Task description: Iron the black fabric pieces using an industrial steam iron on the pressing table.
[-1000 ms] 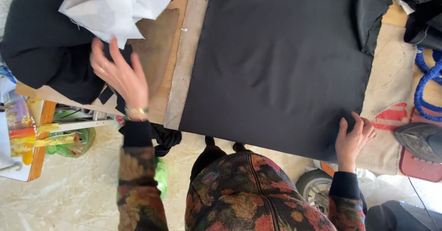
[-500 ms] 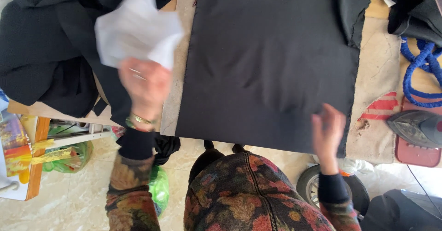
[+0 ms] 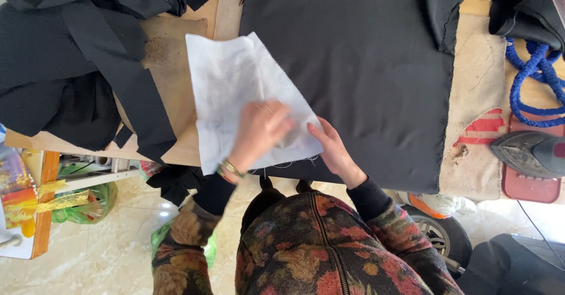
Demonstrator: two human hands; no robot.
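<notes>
A thin white cloth point(image 3: 229, 89) lies spread over the left edge of a large black fabric point(image 3: 365, 65) on the worn ironing table point(image 3: 471, 95). My left hand point(image 3: 256, 133) presses flat on the white cloth near its lower right corner, and a bracelet shows at that wrist. My right hand point(image 3: 332, 148) touches the white cloth's lower right edge where it meets the black fabric, fingers pinching or holding the hem; the grip is partly blurred.
A pile of black garments point(image 3: 76, 54) covers the table's left end. A dark iron point(image 3: 527, 151) rests on a red pad at the right, under a blue cord point(image 3: 529, 77). Below are a tiled floor, a green bag point(image 3: 88, 204) and a wheel point(image 3: 438, 233).
My left hand carried the white cloth from the pile at the upper left down onto the black fabric and laid it flat. My right hand moved left from the fabric's lower right edge to the cloth.
</notes>
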